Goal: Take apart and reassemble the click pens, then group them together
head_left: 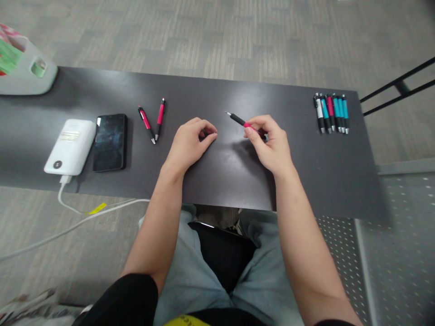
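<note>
Between the thumb and fingers of my right hand (270, 142) is a pink pen (242, 121) with a black grip. It is raised a little over the dark table, its silver tip pointing up and left; my fingers hide its rear end. My left hand (190, 142) rests on the table left of that pen, fingers curled and thumb against the index finger, with nothing visible in it. Farther left lie two more pink and black pens, one tilted (145, 122) and one nearly straight (160, 117), their lower ends close together.
At the right end of the table (326, 176), several pens (331, 113) lie side by side: teal ones, a pink and a white. On the left are a black phone (109, 142), a white power bank (70, 147) with a cable (102, 210), and a white container (44, 81).
</note>
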A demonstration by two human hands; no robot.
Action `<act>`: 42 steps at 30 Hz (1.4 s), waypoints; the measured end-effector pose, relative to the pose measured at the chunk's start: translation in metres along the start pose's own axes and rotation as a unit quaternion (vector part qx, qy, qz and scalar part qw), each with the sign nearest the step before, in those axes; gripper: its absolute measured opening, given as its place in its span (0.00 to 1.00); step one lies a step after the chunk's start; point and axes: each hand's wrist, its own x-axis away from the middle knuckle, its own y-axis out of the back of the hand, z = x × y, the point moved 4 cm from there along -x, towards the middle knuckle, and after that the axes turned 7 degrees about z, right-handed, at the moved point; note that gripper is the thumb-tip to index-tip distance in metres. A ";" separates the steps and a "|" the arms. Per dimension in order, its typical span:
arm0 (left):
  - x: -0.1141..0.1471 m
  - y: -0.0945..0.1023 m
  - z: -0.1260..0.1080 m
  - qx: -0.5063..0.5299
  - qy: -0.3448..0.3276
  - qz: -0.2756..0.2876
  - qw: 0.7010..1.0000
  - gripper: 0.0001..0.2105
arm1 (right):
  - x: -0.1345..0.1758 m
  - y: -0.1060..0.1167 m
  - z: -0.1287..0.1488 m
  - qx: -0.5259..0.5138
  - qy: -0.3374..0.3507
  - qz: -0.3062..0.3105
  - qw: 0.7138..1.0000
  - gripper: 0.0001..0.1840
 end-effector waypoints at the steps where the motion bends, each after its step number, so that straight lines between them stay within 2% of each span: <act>1: 0.000 0.001 -0.001 0.025 0.006 -0.007 1.000 0.06 | 0.000 0.000 0.000 0.005 0.002 0.002 1.000 0.11; 5: -0.002 0.007 -0.004 0.174 0.021 -0.064 0.982 0.20 | 0.000 0.000 0.000 0.012 0.021 0.001 1.000 0.12; 8: -0.002 0.009 -0.004 0.219 0.023 -0.085 0.972 0.23 | -0.001 0.000 0.002 0.022 0.028 0.002 0.999 0.12; 12: -0.001 0.009 -0.008 0.202 0.030 -0.069 0.976 0.23 | -0.001 -0.001 0.005 0.032 0.023 0.011 0.999 0.14; 17: -0.001 0.009 -0.013 0.209 0.001 -0.038 0.977 0.23 | -0.002 -0.002 0.007 0.032 0.030 0.019 0.999 0.12; 24: 0.000 0.005 -0.013 0.151 0.019 -0.042 0.988 0.24 | 0.000 -0.003 0.006 0.036 0.025 0.023 0.999 0.12; 33: 0.000 0.008 -0.017 0.125 0.012 -0.034 0.991 0.19 | -0.001 -0.005 0.001 0.057 0.044 0.055 0.996 0.07; 37: 0.001 0.007 -0.017 0.121 0.011 -0.025 0.992 0.16 | 0.001 -0.004 -0.002 0.043 0.029 0.042 0.998 0.12; 42: 0.001 0.006 -0.017 0.134 -0.008 -0.020 0.991 0.11 | 0.001 -0.006 -0.004 0.049 0.021 0.061 0.997 0.12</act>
